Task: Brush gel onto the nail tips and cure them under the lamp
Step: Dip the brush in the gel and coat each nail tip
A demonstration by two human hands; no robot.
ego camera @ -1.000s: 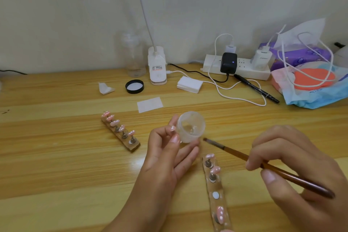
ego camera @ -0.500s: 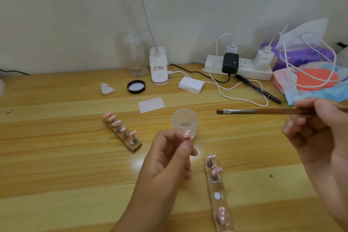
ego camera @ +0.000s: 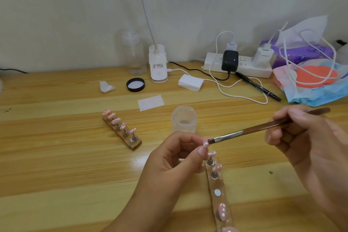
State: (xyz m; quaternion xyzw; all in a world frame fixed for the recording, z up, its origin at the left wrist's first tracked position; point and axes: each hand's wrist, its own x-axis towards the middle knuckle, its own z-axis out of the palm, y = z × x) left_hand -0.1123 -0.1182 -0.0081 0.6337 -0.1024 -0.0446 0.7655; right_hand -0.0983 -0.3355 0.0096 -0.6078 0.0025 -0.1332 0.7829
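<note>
My left hand (ego camera: 175, 160) pinches a small pink nail tip (ego camera: 206, 143) between thumb and fingers above the table. My right hand (ego camera: 308, 141) grips a brown-handled brush (ego camera: 263, 128); its flat bristles touch the held tip. Just behind stands an open clear gel jar (ego camera: 184, 118). A wooden holder strip (ego camera: 219, 192) with pink tips and one bare magnet lies under my left fingers. A second holder (ego camera: 122, 129) with several pink tips lies to the left. The white gooseneck lamp base (ego camera: 158, 64) stands at the back.
A black jar lid (ego camera: 135, 84), a white paper slip (ego camera: 150, 102), a wipe stack (ego camera: 190, 82) and a clear bottle (ego camera: 134, 53) sit at the back. A power strip (ego camera: 237, 65) with chargers and cables, a black pen (ego camera: 258, 86) and tissue packs (ego camera: 310, 79) fill the back right.
My left hand let go of the jar, which now stands on the table, and holds a nail tip. My right hand swung the brush up, then brought its bristles down onto the tip.
</note>
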